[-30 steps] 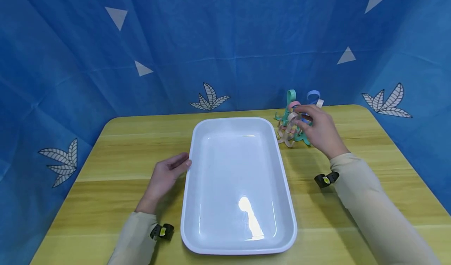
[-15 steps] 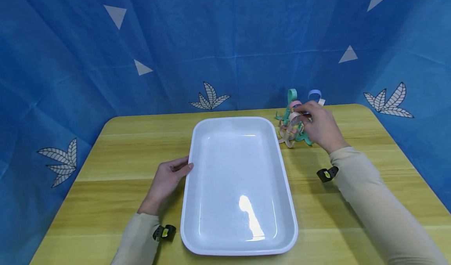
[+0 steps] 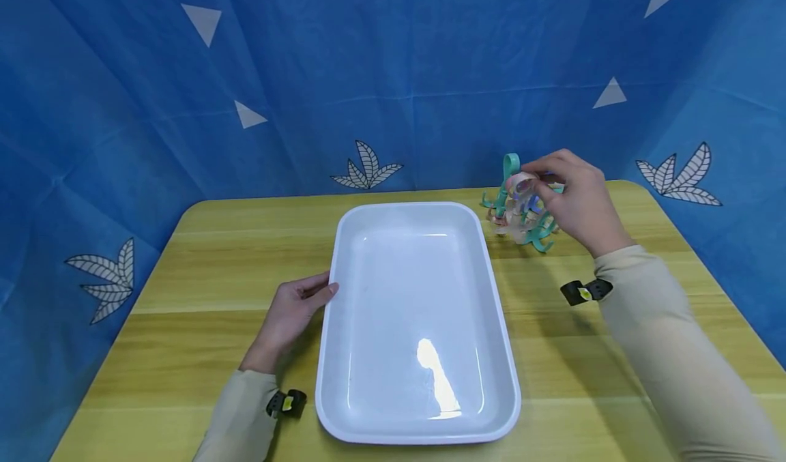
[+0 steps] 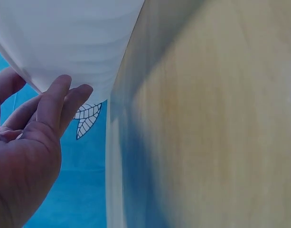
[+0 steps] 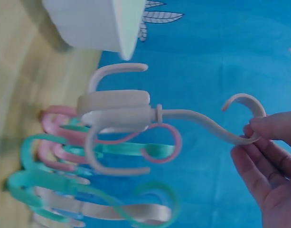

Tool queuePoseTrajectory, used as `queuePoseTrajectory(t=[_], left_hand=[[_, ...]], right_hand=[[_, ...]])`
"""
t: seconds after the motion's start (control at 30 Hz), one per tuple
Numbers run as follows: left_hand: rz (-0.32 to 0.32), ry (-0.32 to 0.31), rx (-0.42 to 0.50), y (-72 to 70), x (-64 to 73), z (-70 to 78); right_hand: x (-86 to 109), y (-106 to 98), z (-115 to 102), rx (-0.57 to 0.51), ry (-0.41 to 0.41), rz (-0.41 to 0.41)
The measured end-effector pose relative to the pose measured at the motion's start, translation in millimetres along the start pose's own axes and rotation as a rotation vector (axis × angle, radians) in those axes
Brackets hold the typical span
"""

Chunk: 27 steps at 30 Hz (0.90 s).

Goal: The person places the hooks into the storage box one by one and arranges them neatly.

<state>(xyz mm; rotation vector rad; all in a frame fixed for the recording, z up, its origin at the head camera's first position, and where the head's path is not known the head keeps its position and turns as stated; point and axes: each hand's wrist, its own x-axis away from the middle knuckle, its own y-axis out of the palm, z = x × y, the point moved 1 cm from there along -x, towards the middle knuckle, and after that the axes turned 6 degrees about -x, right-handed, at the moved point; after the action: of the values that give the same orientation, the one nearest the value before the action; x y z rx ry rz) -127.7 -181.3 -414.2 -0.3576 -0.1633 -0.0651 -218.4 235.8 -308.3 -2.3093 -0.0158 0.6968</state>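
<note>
My right hand (image 3: 574,199) pinches the curved top of a beige rotating hook hanger (image 5: 121,111) between thumb and fingers. In the right wrist view the hanger is raised, its prongs away from my hand, with pink, green and whitish hangers behind it. Below that hand in the head view, a green hanger (image 3: 510,175) stands among the cluster, which is partly hidden. My left hand (image 3: 288,319) holds the left rim of a white rectangular tray (image 3: 405,291), thumb over the edge. In the left wrist view its fingers (image 4: 52,102) lie against the tray's outer wall.
The tray stands lengthwise on a wood-grain table (image 3: 233,264), with the hanger cluster at its far right corner. A blue curtain (image 3: 430,59) with leaf and triangle prints hangs behind the table and along both sides.
My right hand has moved up and slightly right, lifting the beige hanger from the cluster. My left hand has shifted slightly and now holds the tray's rim.
</note>
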Motion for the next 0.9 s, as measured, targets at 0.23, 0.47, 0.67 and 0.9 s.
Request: queuePoseTrajectory(t=[0.23,0.47,0.67,0.9], left_hand=[[-0.015,0.001,0.015,-0.3,-1.4,-0.6],[-0.018,-0.008,0.023,-0.1,-0.8,0.0],[-0.013,0.005,0.016,-0.7,-0.9,0.5],[-0.017,-0.005,-0.006,-0.6,1.2,-1.3]], right_hand=[[-5.3,-8.5,-20.7,0.032,-0.019,-0.046],[-12.4,-3.8,-44.4,-0.041,-0.071,-0.099],[-20.8,9.1,-56.7,-0.12,-0.072,-0.166],[-27.1,30.2,-61.5,-0.193,-0.059,-0.226]])
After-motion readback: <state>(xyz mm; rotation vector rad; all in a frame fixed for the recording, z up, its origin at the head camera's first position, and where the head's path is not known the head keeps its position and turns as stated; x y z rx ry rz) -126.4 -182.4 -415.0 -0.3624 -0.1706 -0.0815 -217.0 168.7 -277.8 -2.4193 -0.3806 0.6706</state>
